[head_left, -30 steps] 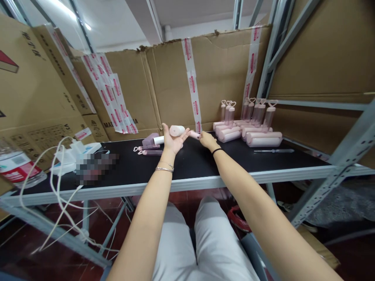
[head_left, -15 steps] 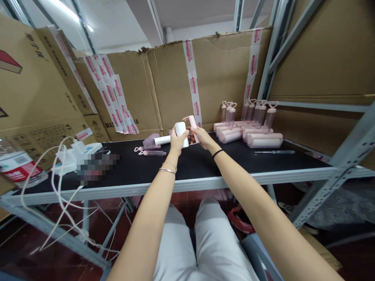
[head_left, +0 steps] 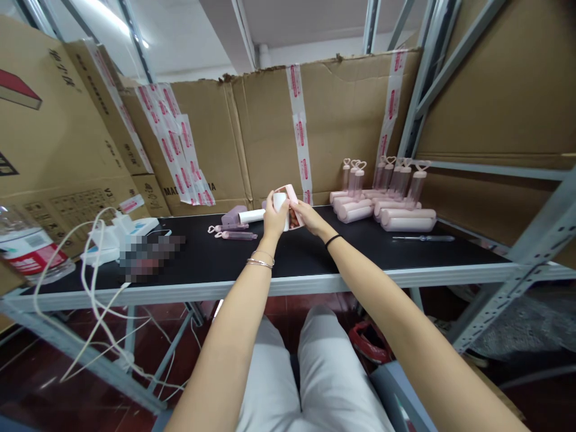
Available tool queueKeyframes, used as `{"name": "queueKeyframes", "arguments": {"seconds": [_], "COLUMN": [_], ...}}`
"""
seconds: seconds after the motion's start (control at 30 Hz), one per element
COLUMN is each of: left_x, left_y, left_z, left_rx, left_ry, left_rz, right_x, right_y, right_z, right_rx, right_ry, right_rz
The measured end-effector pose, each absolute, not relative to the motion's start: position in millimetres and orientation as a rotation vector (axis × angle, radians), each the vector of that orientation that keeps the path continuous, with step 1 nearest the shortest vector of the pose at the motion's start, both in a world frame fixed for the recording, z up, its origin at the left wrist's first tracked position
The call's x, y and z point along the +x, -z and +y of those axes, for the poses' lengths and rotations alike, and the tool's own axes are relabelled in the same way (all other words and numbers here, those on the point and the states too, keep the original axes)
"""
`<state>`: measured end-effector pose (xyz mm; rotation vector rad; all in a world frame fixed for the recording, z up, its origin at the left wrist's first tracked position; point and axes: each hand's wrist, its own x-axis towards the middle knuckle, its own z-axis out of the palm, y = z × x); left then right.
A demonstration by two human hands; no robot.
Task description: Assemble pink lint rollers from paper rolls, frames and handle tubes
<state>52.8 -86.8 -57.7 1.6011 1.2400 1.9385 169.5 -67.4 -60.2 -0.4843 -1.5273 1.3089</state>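
Note:
My left hand [head_left: 273, 219] is closed around a short white cylinder [head_left: 279, 201], above the middle of the black table. Close against it, my right hand [head_left: 310, 217] grips a pale pink open casing [head_left: 291, 193]. The white cylinder lies at the casing's open side; whether it is seated inside I cannot tell. Fingers hide much of both parts. Just left of my hands, a white tube [head_left: 252, 216] rests beside a lilac piece [head_left: 232, 214]. In front of these lie small clear pink tubes with heart-shaped loops [head_left: 238, 236].
Several pink cylinders [head_left: 408, 221] lie at the right, with clear heart-topped tubes [head_left: 418, 183] standing among them. A thin clear-handled rod [head_left: 423, 239] lies in front. White cables [head_left: 90, 282], a power strip [head_left: 144, 227] and a bottle [head_left: 33, 252] occupy the left. Cardboard [head_left: 261, 132] walls the back.
My hands have come closer together. The pink casing has moved from apart on the right to right up against the white cylinder. The camera view has shifted slightly.

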Motion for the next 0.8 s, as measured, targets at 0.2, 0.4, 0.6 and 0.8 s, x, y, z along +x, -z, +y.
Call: {"name": "queueKeyframes", "arguments": {"seconds": [0.2, 0.4, 0.6, 0.8], "left_x": [51.7, 51.3, 50.0, 45.4], "left_y": [56.9, 61.3, 59.6, 54.5], "left_z": [-83.6, -83.5, -81.1, -75.6], "left_rx": [1.443, 1.318, 1.23, 0.96], "left_ry": [-1.852, -1.651, -1.773, -1.948], "left_rz": [1.445, 1.268, 1.27, 1.142], "right_x": [161.7, 163.4, 159.9, 147.5], "right_y": [61.3, 67.6, 69.6, 71.0], "right_z": [-65.3, -61.2, -63.6, -70.2], "right_rx": [-0.573, -0.614, -0.809, -0.948], "right_ry": [-1.253, -1.095, -0.873, -0.725], "right_rz": [-1.514, -1.591, -1.711, -1.789]}}
